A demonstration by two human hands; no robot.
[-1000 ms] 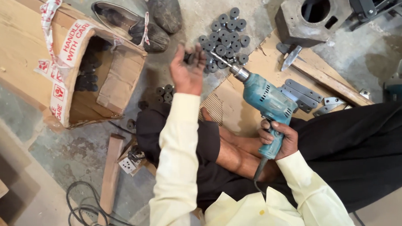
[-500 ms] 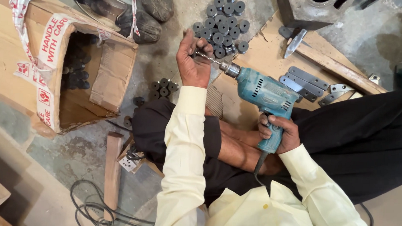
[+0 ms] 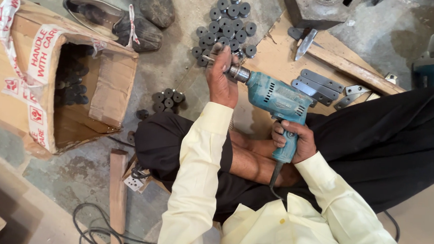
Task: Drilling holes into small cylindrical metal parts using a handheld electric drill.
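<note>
My right hand [image 3: 294, 140] grips the handle of a teal electric drill [image 3: 277, 101] that points left across my lap. My left hand [image 3: 221, 80] is closed around the drill's bit just ahead of the metal chuck [image 3: 239, 73]; whether a small part sits in the fingers is hidden. The bit's tip pokes out past my fingers. Just beyond my left hand lies a pile of several small black round parts [image 3: 223, 25] on the floor. A smaller cluster of the same parts [image 3: 166, 99] lies by my knee.
An open cardboard box [image 3: 78, 90] with more black parts lies on its side at the left. Dark shoes [image 3: 143, 18], flat grey metal plates [image 3: 319, 84] on a wooden board, a grey metal block [image 3: 319, 10], a wood strip [image 3: 118, 188] and a cable [image 3: 98, 228] surround me.
My left hand and the drill sit slightly lower and further right in view than before as the camera shifted. My left hand stays at the bit and my right hand stays on the handle.
</note>
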